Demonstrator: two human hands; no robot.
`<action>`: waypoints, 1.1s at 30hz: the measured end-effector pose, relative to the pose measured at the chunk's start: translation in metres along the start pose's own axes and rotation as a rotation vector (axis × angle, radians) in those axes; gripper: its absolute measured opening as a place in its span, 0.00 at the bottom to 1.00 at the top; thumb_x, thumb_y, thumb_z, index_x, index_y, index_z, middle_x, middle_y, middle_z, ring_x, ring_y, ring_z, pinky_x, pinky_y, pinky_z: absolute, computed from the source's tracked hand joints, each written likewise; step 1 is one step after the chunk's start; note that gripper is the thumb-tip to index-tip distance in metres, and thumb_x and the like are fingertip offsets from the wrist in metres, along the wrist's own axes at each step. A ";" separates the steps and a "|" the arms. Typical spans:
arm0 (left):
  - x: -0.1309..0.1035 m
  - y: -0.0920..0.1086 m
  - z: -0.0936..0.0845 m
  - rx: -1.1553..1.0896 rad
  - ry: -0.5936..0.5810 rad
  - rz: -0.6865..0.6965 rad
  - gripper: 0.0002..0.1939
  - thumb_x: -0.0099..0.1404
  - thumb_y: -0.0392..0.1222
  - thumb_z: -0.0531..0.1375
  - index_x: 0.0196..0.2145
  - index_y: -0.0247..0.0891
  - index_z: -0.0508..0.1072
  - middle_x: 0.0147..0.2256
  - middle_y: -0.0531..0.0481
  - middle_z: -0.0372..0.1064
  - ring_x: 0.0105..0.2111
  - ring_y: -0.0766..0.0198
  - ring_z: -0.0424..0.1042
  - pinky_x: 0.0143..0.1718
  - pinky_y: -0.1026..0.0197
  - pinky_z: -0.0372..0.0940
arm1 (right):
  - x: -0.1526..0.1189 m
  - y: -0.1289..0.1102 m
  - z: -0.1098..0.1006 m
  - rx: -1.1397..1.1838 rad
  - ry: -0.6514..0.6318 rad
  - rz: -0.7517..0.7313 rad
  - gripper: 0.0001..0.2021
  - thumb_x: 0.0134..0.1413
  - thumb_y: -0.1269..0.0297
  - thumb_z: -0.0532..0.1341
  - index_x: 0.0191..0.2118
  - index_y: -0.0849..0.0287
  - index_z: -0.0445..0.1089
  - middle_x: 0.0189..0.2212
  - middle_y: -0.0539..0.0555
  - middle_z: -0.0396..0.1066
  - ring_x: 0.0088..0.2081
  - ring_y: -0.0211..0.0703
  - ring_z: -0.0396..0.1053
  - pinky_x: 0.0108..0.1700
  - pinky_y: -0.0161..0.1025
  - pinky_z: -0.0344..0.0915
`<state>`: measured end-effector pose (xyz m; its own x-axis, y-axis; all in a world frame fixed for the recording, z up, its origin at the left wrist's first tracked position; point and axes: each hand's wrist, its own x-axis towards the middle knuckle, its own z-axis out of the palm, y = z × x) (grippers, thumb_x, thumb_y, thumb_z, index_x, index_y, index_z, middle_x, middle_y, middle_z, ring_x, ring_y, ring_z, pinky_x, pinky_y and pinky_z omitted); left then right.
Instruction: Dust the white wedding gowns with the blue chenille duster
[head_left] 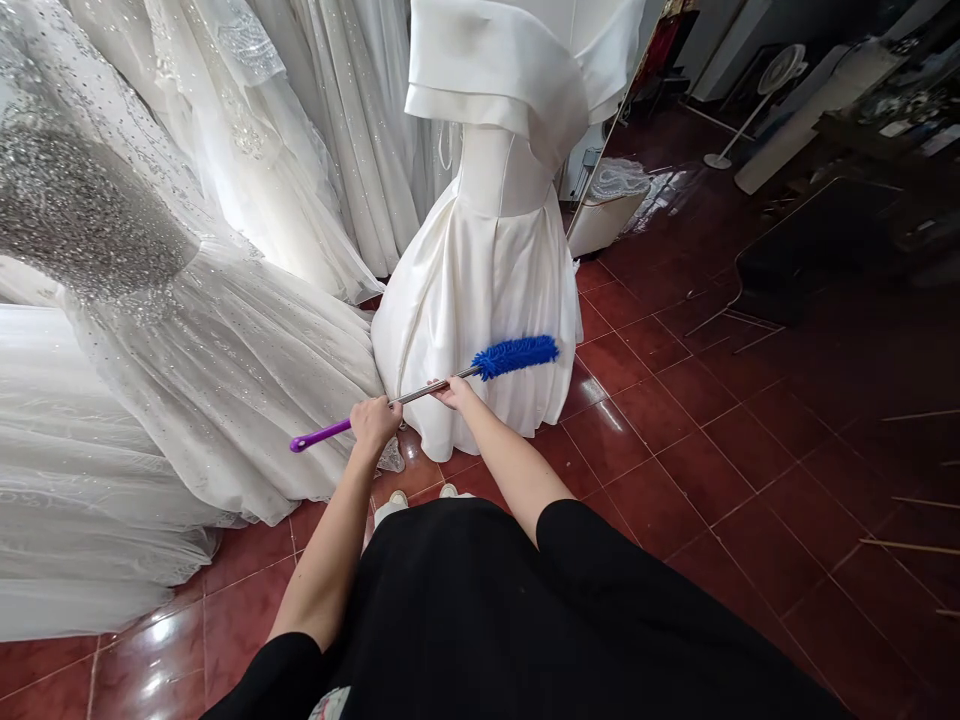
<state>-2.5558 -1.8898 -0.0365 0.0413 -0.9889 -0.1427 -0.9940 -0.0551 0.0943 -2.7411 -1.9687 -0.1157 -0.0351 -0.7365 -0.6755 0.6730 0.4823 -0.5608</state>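
Note:
A duster with a fluffy blue head (516, 357), a metal rod and a purple handle (321, 436) lies across the view, its head to the right. My left hand (374, 422) is wrapped round it where the purple handle meets the rod. Farther along the rod, close to the blue head, my right hand (452, 392) holds the metal from below with its fingers partly hidden. Behind the blue head stands a white satin gown (495, 260) with a wide folded collar; whether the head touches the skirt I cannot tell.
Sparkly white gowns (247, 340) crowd the left side and back. Red floor tiles (660, 500) run below and to the right. A white fan (780, 70), a dark chair (810, 240) and a white bin (600, 220) stand at the right.

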 end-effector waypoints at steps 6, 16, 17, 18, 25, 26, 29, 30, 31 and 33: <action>0.015 0.007 -0.049 0.067 0.064 0.111 0.26 0.74 0.50 0.49 0.41 0.34 0.83 0.39 0.32 0.79 0.45 0.42 0.76 0.51 0.46 0.62 | -0.010 -0.005 0.020 0.142 0.062 0.157 0.15 0.66 0.80 0.43 0.37 0.57 0.62 0.26 0.53 0.70 0.28 0.39 0.74 0.35 0.39 0.79; 0.056 -0.022 -0.065 -0.081 0.137 0.206 0.23 0.72 0.60 0.56 0.52 0.41 0.75 0.48 0.38 0.77 0.53 0.44 0.72 0.57 0.49 0.59 | -0.040 -0.073 0.075 0.223 0.054 -0.293 0.06 0.77 0.64 0.47 0.44 0.54 0.58 0.30 0.48 0.71 0.31 0.40 0.78 0.39 0.45 0.80; 0.057 -0.028 -0.061 -0.092 0.134 0.191 0.22 0.72 0.58 0.56 0.53 0.42 0.75 0.48 0.38 0.77 0.53 0.44 0.72 0.56 0.50 0.60 | -0.041 -0.075 0.083 0.184 0.034 -0.316 0.05 0.77 0.64 0.48 0.44 0.53 0.58 0.30 0.47 0.71 0.31 0.40 0.78 0.39 0.45 0.80; 0.056 -0.035 -0.057 -0.103 0.130 0.159 0.21 0.73 0.57 0.55 0.53 0.42 0.74 0.49 0.38 0.77 0.53 0.45 0.72 0.55 0.51 0.61 | -0.042 -0.075 0.092 0.144 0.015 -0.332 0.05 0.76 0.65 0.49 0.44 0.54 0.58 0.29 0.47 0.71 0.31 0.39 0.78 0.39 0.45 0.80; 0.024 -0.087 -0.041 -0.138 -0.027 -0.110 0.34 0.69 0.73 0.49 0.41 0.42 0.80 0.42 0.34 0.79 0.46 0.41 0.77 0.44 0.50 0.67 | -0.023 -0.035 0.129 -0.033 -0.032 -0.239 0.06 0.76 0.65 0.52 0.42 0.56 0.61 0.26 0.47 0.70 0.25 0.38 0.74 0.36 0.43 0.79; 0.020 -0.094 -0.042 -0.121 -0.019 -0.111 0.35 0.69 0.74 0.49 0.41 0.42 0.80 0.42 0.34 0.79 0.45 0.41 0.78 0.44 0.50 0.67 | -0.019 -0.026 0.129 -0.029 -0.018 -0.208 0.07 0.75 0.64 0.52 0.42 0.57 0.62 0.26 0.48 0.71 0.25 0.38 0.74 0.35 0.43 0.79; 0.014 -0.110 -0.054 -0.041 0.012 -0.061 0.34 0.69 0.72 0.51 0.39 0.41 0.82 0.38 0.35 0.79 0.41 0.42 0.78 0.42 0.51 0.67 | -0.011 0.001 0.124 0.031 0.025 -0.107 0.07 0.76 0.65 0.51 0.43 0.59 0.63 0.26 0.51 0.72 0.26 0.41 0.75 0.34 0.44 0.79; 0.015 -0.114 -0.060 -0.008 0.013 -0.033 0.33 0.69 0.71 0.52 0.39 0.41 0.82 0.37 0.35 0.79 0.40 0.43 0.78 0.41 0.51 0.67 | -0.010 0.010 0.122 0.062 0.038 -0.068 0.07 0.76 0.66 0.50 0.44 0.59 0.63 0.26 0.51 0.72 0.27 0.43 0.76 0.34 0.44 0.79; 0.017 -0.116 -0.067 0.027 0.012 -0.002 0.31 0.69 0.69 0.54 0.39 0.40 0.83 0.37 0.35 0.79 0.40 0.42 0.78 0.42 0.51 0.67 | -0.009 0.018 0.119 0.093 0.046 -0.025 0.08 0.76 0.67 0.48 0.45 0.60 0.63 0.26 0.52 0.73 0.28 0.43 0.76 0.34 0.45 0.79; 0.024 -0.115 -0.081 0.091 0.010 0.072 0.27 0.69 0.65 0.57 0.40 0.39 0.83 0.37 0.35 0.79 0.41 0.41 0.78 0.43 0.50 0.67 | -0.009 0.033 0.113 0.134 0.046 0.051 0.12 0.75 0.70 0.45 0.47 0.62 0.65 0.26 0.54 0.73 0.28 0.44 0.77 0.35 0.45 0.80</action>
<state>-2.4323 -1.9180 0.0289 -0.0299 -0.9912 -0.1286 -0.9995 0.0284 0.0140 -2.6346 -1.9994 -0.0739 -0.0302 -0.6886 -0.7245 0.7670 0.4488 -0.4586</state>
